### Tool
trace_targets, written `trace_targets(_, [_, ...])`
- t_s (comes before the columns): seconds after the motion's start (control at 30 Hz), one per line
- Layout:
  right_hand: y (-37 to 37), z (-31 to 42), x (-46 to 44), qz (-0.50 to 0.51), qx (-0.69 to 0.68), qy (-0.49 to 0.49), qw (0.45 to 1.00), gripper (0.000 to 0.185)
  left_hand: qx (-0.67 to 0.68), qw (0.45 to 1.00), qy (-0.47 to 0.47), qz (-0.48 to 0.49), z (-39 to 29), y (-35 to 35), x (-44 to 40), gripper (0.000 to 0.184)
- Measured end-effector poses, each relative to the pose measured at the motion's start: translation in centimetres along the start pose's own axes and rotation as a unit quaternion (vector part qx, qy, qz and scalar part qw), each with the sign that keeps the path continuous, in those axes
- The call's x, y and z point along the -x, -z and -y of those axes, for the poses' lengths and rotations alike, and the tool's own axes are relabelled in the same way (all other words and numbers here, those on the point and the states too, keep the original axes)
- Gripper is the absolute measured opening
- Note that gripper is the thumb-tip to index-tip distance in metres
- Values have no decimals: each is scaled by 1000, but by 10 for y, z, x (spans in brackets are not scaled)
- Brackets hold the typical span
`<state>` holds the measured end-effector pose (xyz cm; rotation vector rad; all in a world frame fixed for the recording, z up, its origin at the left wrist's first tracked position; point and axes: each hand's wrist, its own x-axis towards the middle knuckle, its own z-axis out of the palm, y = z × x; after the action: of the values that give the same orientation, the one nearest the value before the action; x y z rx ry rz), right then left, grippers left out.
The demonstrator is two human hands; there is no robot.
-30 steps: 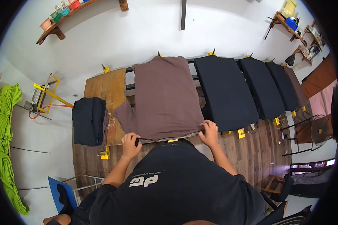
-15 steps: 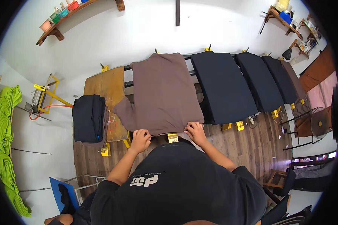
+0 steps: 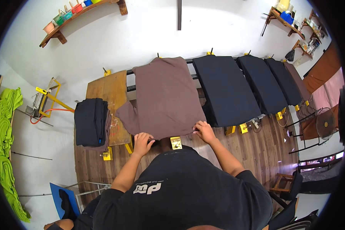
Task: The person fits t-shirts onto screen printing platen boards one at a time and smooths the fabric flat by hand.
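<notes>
A brown shirt [image 3: 166, 96] is stretched over a board on the long rack, one sleeve hanging at its left. My left hand [image 3: 143, 143] grips the near edge of the shirt, left of a yellow metal bracket [image 3: 176, 143]. At the near right corner, my right hand [image 3: 204, 131] pinches the same hem. Black shirts [image 3: 228, 92] cover the boards to the right. On the bare wooden board [image 3: 117, 86] at the left lies a folded black stack [image 3: 90, 122], with brown cloth under it.
Bright green cloth bundles [image 3: 4, 134] hang at the far left. A yellow clamp frame [image 3: 51, 99] stands by the wall. Shelves [image 3: 78, 17] hold coloured pots. A fan [image 3: 326, 124] and a chair [image 3: 283, 183] are at the right. A blue panel [image 3: 63, 199] is lower left.
The near hem of the brown shirt now lies over the board's edge, with the yellow bracket exposed below. My hands moved closer together, then my right hand shifted slightly outward.
</notes>
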<state>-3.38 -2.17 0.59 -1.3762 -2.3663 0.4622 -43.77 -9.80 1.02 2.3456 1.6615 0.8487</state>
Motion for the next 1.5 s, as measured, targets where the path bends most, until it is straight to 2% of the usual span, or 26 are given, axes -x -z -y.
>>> trace_targets(0.1, [-6, 5, 10, -22, 21, 16, 999, 19, 45, 999, -1, 11, 3, -3, 2, 17])
trace_targets(0.17, [-14, -2, 23, -108, -6, 17, 994, 17, 71, 997, 1, 32, -1, -4, 9, 16])
trace_targets(0.27, [-6, -1, 51, -82, -16, -25, 996, 16, 48, 995, -28, 88, -24, 4, 28, 11])
trace_targets(0.4, [-15, -2, 75, -86, -109, -84, 987, 22, 64, 997, -34, 31, -26, -8, 59, 18])
trace_targets(0.47, [-22, -1, 74, -171, -216, -165, 947, 32, 93, 987, 127, -33, -23, -20, 77, 24])
trace_targets(0.5, [-50, -20, 71, -222, -264, -257, 903, 36, 116, 963, 235, -58, -15, -33, 83, 29])
trace_targets(0.53, [-78, -41, 69, -269, -307, -345, 845, 41, 280, 847, 449, -57, -18, -34, 74, 38])
trace_targets(0.57, [-84, -48, 61, -251, -365, -464, 768, 54, 358, 753, 552, -25, 0, -39, 71, 38])
trace_targets(0.6, [-70, -42, 53, -252, -363, -465, 767, 54, 424, 638, 642, 8, 19, -46, 69, 39])
trace_targets(0.63, [-45, -28, 47, -143, -491, -524, 681, 58, 484, 545, 685, 1, 4, -28, 52, 39])
trace_targets(0.67, [-28, -18, 44, -30, -600, -563, 568, 62, 483, 544, 686, 4, 7, -32, 54, 39])
trace_targets(0.73, [-48, -40, 52, -38, -610, -532, 585, 57, 622, 516, 589, 11, 26, -49, 62, 47])
trace_targets(0.77, [-52, -56, 60, -31, -545, -466, 697, 53, 605, 554, 571, 21, 40, -59, 76, 46])
trace_targets(0.8, [-53, -66, 67, -24, -468, -388, 794, 51, 609, 545, 575, 40, 52, -67, 92, 45])
trace_targets(0.83, [-51, -65, 75, -28, -447, -365, 816, 48, 614, 537, 576, 58, 60, -73, 105, 45])
trace_targets(0.87, [-44, -60, 83, 1, -453, -399, 797, 47, 621, 542, 565, 44, 58, -80, 113, 45])
trace_targets(0.97, [-58, -79, 117, 119, -429, -467, 764, 44, 523, 553, 629, 158, 50, -64, 126, 57])
trace_targets(1.03, [-54, -91, 113, 166, -389, -432, 797, 46, 536, 525, 645, 144, 57, -71, 131, 74])
trace_targets(1.1, [-33, -84, 97, 123, -442, -471, 754, 74, 539, 507, 673, 26, 57, -78, 128, 78])
trace_targets(1.13, [-26, -88, 89, 112, -485, -472, 728, 86, 582, 479, 657, 9, 62, -78, 125, 84])
trace_targets(1.17, [-23, -90, 77, 108, -495, -471, 722, 93, 576, 496, 649, 4, 69, -78, 119, 81])
trace_targets(1.23, [-13, -88, 53, 118, -419, -433, 789, 93, 555, 565, 610, 22, 57, -58, 89, 66])
trace_targets(1.27, [-21, -90, 47, 90, -430, -355, 825, 68, 557, 563, 611, 17, 58, -54, 80, 66])
trace_targets(1.33, [-51, -118, 44, 106, -376, -266, 881, 36, 494, 640, 581, 92, 61, -43, 66, 48])
trace_targets(1.43, [-50, -109, 47, 87, -320, -230, 915, 43, 417, 715, 541, 148, 32, -13, 41, 49])
trace_targets(1.5, [-60, -120, 61, 93, -321, -213, 918, 45, 444, 722, 514, 131, 41, -25, 58, 46])
